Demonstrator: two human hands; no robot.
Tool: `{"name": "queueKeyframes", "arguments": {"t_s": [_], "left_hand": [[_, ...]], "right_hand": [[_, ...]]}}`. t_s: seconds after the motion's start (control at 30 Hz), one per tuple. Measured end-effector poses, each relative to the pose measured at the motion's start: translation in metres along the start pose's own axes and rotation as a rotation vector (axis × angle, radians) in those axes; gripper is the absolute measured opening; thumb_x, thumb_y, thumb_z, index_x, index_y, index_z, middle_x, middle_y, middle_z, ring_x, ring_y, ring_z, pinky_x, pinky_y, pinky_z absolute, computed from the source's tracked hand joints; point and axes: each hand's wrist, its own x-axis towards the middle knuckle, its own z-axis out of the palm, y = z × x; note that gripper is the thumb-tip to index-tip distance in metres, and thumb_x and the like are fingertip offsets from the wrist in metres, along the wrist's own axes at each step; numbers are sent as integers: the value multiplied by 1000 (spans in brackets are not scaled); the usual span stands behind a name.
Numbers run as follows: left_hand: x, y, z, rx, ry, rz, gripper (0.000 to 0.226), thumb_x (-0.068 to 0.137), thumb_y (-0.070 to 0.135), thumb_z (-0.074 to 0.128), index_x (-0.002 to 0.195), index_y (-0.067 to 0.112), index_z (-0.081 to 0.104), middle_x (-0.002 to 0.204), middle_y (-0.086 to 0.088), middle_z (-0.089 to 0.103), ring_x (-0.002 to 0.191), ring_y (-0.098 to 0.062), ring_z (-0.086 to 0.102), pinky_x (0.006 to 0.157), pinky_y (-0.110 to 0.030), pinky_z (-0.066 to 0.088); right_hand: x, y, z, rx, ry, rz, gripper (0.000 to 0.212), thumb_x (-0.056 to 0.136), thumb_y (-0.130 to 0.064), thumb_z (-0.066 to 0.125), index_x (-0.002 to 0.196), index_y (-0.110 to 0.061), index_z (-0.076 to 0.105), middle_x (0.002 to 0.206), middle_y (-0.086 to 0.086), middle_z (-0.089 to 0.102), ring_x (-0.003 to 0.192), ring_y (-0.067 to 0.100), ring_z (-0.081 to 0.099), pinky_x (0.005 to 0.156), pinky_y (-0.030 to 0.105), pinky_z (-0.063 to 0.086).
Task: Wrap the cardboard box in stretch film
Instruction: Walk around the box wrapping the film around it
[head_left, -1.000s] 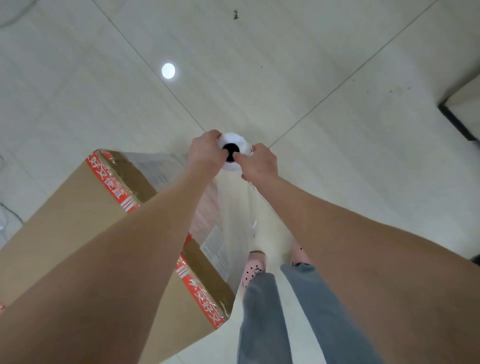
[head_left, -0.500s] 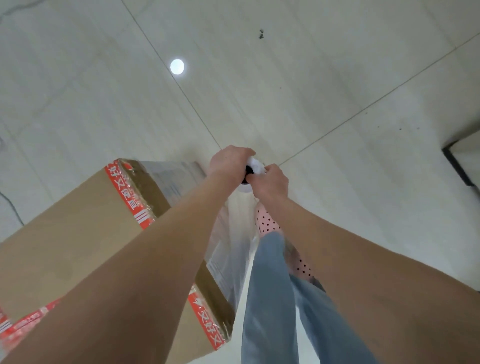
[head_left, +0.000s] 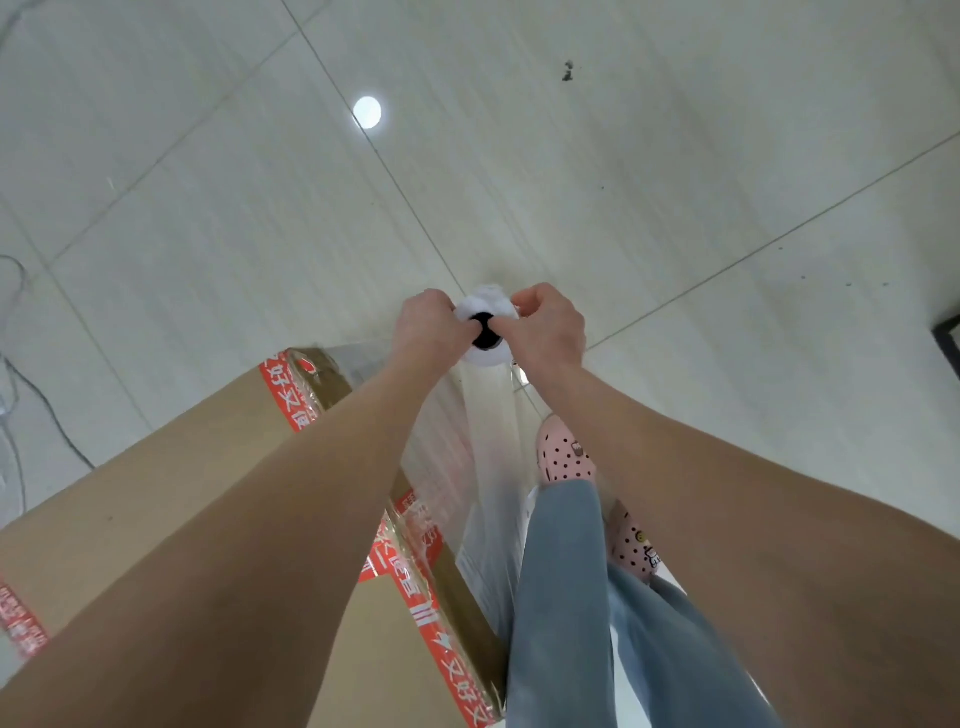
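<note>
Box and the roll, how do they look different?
The cardboard box is brown, with flat sides and corners; the film roll is white and round with a dark hole. The box is far bigger than the roll. The left hand and right hand grip the roll; neither touches the box. Shared: clear film joins them.
</note>
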Motion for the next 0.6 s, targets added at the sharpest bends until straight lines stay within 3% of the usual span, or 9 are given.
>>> {"name": "queueKeyframes", "arguments": {"t_s": [0.07, 0.13, 0.27, 0.3, 0.4, 0.5, 0.6], "left_hand": [[5, -4, -3, -48, -25, -45, 17, 78, 21, 65, 76, 9, 53, 81, -12, 67, 65, -26, 67, 67, -34, 57], [6, -5, -5, -44, -57, -36, 18, 79, 23, 65, 83, 9, 54, 90, -12, 68, 74, -26, 67, 70, -34, 55], [6, 6, -7, 224, -100, 231, 50, 84, 16, 59, 132, 17, 46, 117, -10, 60, 111, -28, 57, 84, -35, 47], [6, 11, -9, 319, -108, 303, 51, 84, 16, 58, 133, 21, 47, 116, -7, 59, 114, -27, 55, 85, -35, 45], [8, 25, -15, 420, -102, 328, 23, 79, 15, 60, 102, 16, 61, 91, -4, 59, 99, -27, 62, 71, -31, 45], [18, 24, -21, 392, -47, 290, 23, 83, 12, 54, 105, 10, 63, 103, -10, 63, 96, -29, 62, 71, -31, 45], [28, 14, -31, 254, -3, 208, 17, 83, 12, 53, 96, 7, 61, 98, -11, 62, 87, -28, 59, 64, -31, 40]], "right_hand": [[2, -6, 5, -6, -26, 5, 42, 76, -29, 69, 115, -21, 55, 104, -5, 60, 88, 16, 59, 73, 28, 45], [3, -8, 8, -18, -73, 58, 49, 77, -28, 69, 122, -20, 52, 109, -2, 59, 86, 17, 57, 69, 27, 43], [4, -8, 7, -48, -94, 97, 47, 80, -15, 67, 125, -19, 54, 118, 3, 59, 88, 19, 59, 73, 30, 49], [5, -9, 6, -71, -91, 91, 46, 81, -15, 67, 125, -19, 54, 119, 4, 60, 88, 19, 59, 73, 30, 49], [9, -16, 4, -163, -93, 53, 46, 82, -15, 66, 126, -20, 56, 120, 3, 61, 93, 20, 59, 74, 26, 43], [17, -28, 6, -243, -98, -1, 45, 80, -16, 64, 124, -24, 58, 116, 1, 64, 95, 19, 60, 74, 25, 42], [24, -45, 12, -282, -106, -57, 41, 79, -17, 64, 119, -27, 61, 111, -3, 66, 94, 18, 62, 76, 25, 45]]}}
